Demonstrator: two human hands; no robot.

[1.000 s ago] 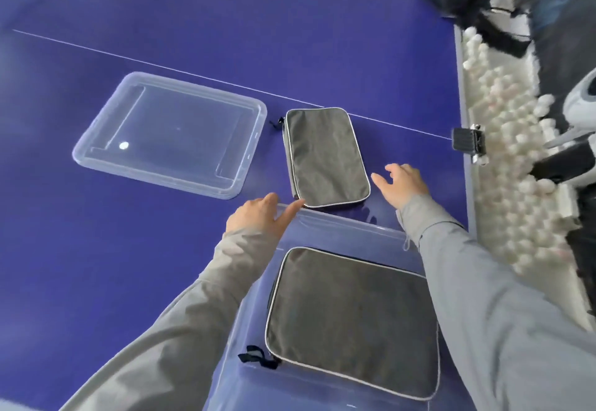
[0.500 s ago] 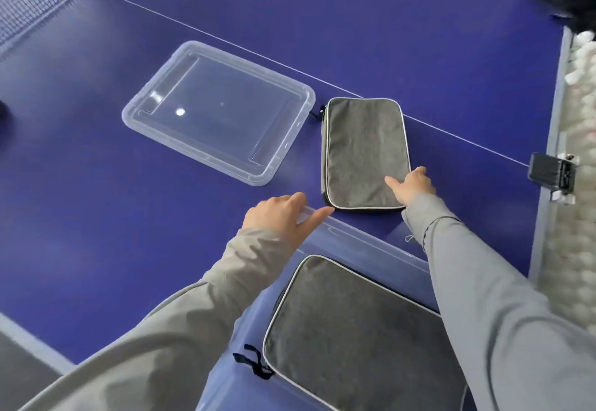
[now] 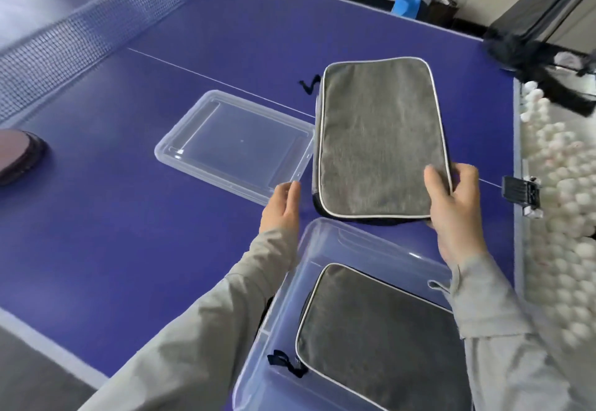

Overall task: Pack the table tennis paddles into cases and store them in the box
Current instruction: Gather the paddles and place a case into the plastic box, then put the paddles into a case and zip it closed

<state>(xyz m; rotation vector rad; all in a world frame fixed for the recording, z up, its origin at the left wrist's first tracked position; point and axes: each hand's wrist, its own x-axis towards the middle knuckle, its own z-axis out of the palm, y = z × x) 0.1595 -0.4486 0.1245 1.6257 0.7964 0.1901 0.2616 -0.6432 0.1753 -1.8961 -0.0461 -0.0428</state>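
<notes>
Case [image 3: 380, 149], grey: pinched at its near corner by right hand [image 3: 458, 213], just beyond box [image 3: 322, 249]. Left hand [image 3: 280, 207] spread, empty. Next, likely: lay it over the case already boxed.

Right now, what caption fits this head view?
Right hand lifts a grey case toward the clear box.

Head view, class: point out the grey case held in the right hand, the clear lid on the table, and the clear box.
Grey case [image 3: 380, 142], head view, middle of its fabric face.
Clear lid [image 3: 238, 142], head view, its flat centre panel.
Clear box [image 3: 325, 233], head view, its far rim.
</notes>
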